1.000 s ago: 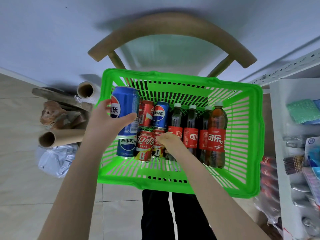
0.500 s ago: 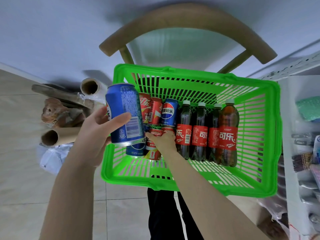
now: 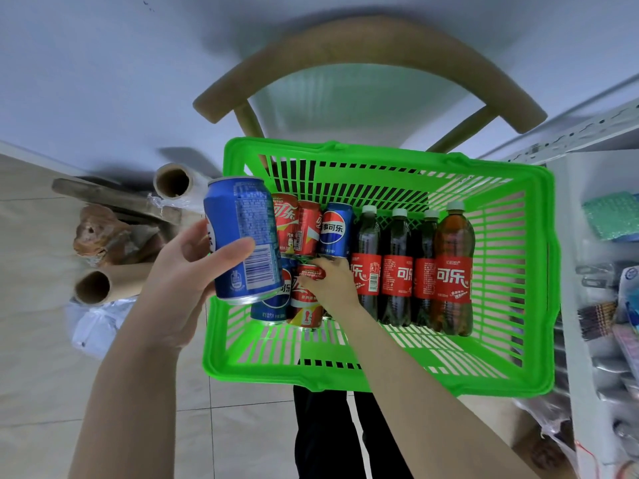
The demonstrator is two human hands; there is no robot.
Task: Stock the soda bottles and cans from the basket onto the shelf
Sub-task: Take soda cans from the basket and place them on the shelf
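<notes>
A green plastic basket [image 3: 539, 278] rests on a wooden chair in front of me. My left hand [image 3: 179, 285] grips a blue Pepsi can [image 3: 242, 240], lifted above the basket's left edge. My right hand [image 3: 332, 281] reaches into the basket, its fingers curled round a red cola can [image 3: 306, 299] lying in the front row. Beside it lies another blue can [image 3: 273, 307]. Behind are two red cans [image 3: 295, 226] and a blue Pepsi can [image 3: 335, 229]. Several cola bottles [image 3: 453, 267] with red labels lie side by side to the right.
The wooden chair [image 3: 366, 53] has a curved backrest behind the basket. A white shelf unit [image 3: 581, 305] with assorted goods stands at the right. Cardboard tubes [image 3: 103, 285], a plastic-wrap roll and a bag lie on the tiled floor at left. Dark trouser legs show below the basket.
My left hand has lifted the blue can up and out to the basket's left edge, turning it. My right hand has settled round the red can in the front row.
</notes>
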